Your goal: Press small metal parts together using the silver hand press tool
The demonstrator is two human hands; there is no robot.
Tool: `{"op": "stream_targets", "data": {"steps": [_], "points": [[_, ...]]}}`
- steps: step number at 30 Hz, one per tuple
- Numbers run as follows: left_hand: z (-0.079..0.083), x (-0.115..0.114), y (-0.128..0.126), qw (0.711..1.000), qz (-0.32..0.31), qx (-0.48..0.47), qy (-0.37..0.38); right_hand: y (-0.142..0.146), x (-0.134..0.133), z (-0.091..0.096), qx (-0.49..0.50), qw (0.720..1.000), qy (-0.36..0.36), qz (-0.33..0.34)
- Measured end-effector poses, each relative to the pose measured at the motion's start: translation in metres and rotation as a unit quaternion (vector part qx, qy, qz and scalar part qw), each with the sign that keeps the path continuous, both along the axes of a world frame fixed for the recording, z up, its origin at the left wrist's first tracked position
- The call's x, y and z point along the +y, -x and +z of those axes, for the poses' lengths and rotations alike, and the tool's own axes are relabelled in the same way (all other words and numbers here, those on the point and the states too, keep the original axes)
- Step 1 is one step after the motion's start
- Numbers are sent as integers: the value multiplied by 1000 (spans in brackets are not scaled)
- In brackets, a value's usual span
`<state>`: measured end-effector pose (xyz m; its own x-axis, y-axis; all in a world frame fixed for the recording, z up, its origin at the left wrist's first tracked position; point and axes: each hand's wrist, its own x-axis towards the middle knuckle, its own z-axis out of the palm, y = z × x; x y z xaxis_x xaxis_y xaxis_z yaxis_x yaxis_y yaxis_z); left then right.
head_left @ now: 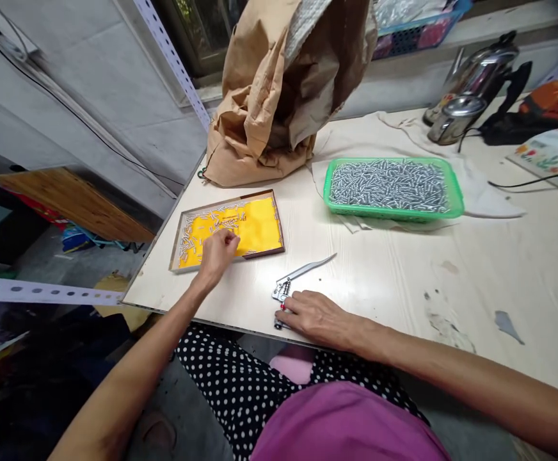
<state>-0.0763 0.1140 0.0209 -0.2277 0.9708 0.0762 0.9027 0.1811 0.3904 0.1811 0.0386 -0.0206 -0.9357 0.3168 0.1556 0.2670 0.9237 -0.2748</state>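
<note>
My left hand (219, 251) reaches into a shallow brown tray (260, 194) lined with yellow cloth, where several small metal pins (197, 234) lie scattered. Its fingers are pinched together over the pins; what they hold is too small to make out. My right hand (315, 317) rests near the table's front edge, fingers curled over the base of a small metal hand press tool (302, 272) whose lever sticks up and to the right.
A green basket (393, 187) full of metal pins stands on a white cloth at centre right. A crumpled brown paper sack (279, 89) stands behind the tray. A steel kettle (471, 89), cords and an orange tool lie at the far right.
</note>
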Motion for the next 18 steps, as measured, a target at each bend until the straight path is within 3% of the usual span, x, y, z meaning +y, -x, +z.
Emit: {"op": "stream_targets", "data": {"steps": [6, 12, 15, 18], "points": [[11, -77, -27, 986, -27, -163, 16, 23, 8, -6, -39, 998, -26, 39], [-2, -112, -27, 948, 30, -310, 60, 24, 9, -20, 49, 997, 1, 52], [-9, -119, -34, 925, 56, -365, 88, 18, 19, -6, 142, 988, 52, -32], [-12, -126, -47, 898, 68, -416, 126, -6, 50, 31, 259, 945, 44, -197]]}}
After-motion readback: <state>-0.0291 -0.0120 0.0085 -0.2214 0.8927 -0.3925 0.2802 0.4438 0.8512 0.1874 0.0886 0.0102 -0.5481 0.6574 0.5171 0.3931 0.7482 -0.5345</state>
